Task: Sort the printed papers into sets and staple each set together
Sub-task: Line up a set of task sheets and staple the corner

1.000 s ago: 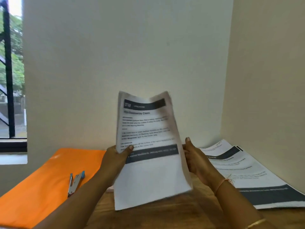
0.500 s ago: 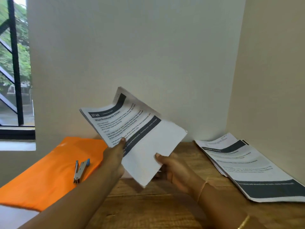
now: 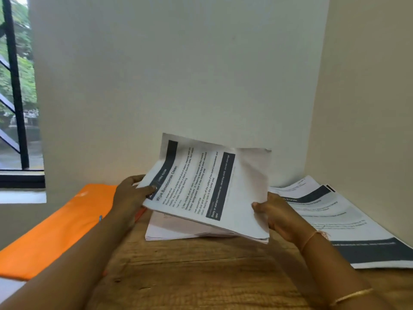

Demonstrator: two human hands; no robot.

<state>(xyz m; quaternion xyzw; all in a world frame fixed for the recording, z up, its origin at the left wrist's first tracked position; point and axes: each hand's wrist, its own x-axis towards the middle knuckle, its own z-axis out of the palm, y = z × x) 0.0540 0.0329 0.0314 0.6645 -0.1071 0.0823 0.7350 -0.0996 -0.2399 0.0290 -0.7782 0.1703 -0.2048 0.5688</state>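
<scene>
A set of printed papers (image 3: pixel 210 189) with dark header bars is turned sideways, tilted low over the wooden table (image 3: pixel 201 276). My left hand (image 3: pixel 131 198) grips its left edge, thumb on the printed face. My right hand (image 3: pixel 279 215) holds its right edge from below, thumb on top. Beneath it a stack of white sheets (image 3: pixel 176 229) lies flat on the table. A spread pile of printed papers (image 3: pixel 335 220) lies at the right by the wall. Only a blue tip of the stapler (image 3: pixel 100 218) shows past my left forearm.
An orange folder (image 3: pixel 55 227) lies on the left of the table. White walls close the back and right sides, forming a corner. A window with black bars (image 3: pixel 15 97) is at the far left.
The held papers have turned from upright to sideways and come down close over the white stack. My left arm now covers most of the stapler.
</scene>
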